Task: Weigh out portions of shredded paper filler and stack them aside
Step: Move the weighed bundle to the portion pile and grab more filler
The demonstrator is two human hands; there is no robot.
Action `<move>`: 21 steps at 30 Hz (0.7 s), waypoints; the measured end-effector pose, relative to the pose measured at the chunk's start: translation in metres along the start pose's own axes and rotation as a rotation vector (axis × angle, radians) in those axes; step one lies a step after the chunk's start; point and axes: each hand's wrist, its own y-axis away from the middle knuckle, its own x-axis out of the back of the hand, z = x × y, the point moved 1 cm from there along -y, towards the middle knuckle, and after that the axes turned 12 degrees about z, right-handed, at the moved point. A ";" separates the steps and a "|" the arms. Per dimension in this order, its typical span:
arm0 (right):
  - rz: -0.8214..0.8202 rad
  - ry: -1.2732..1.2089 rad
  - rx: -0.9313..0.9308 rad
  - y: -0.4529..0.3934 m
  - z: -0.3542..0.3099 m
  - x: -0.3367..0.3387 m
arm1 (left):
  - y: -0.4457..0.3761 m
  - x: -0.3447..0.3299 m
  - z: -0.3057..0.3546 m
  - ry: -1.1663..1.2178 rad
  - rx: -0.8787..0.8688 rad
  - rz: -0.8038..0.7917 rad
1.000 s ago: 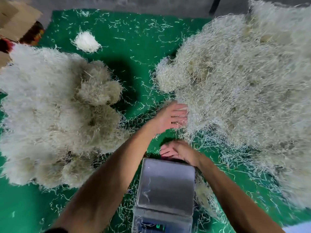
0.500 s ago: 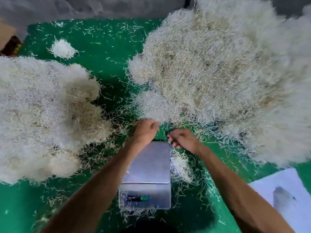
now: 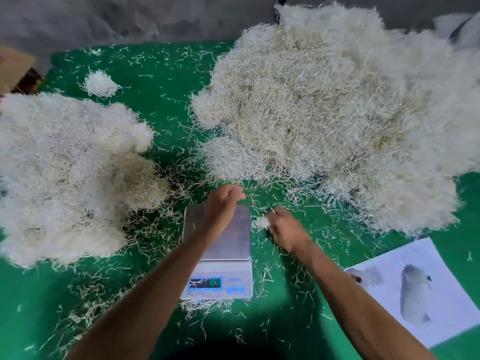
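scale [image 3: 220, 229] pan bare, mid-mat | bulk pile [image 3: 324, 113] right, weighed stack [image 3: 65, 178] left | left hand [image 3: 223, 201] over pan, fingers loosely curled, holding nothing | right hand [image 3: 281, 227] pinches small tuft [image 3: 260, 221] beside scale | filler: light, springy, sheds strands; likely best scooped from the pile edge with both hands, not pinched
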 end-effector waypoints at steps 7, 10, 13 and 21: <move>0.577 -0.423 0.020 -0.118 -0.054 0.074 | -0.030 0.025 -0.012 0.079 0.166 0.096; 0.511 -0.446 0.050 -0.149 -0.070 0.071 | -0.060 0.029 -0.017 0.118 0.256 0.113; 0.378 -0.431 0.018 -0.159 -0.065 0.046 | -0.101 0.027 -0.027 0.031 0.247 0.169; 0.277 -0.573 -0.520 -0.202 -0.064 -0.026 | -0.223 -0.022 -0.045 -0.249 0.121 -0.061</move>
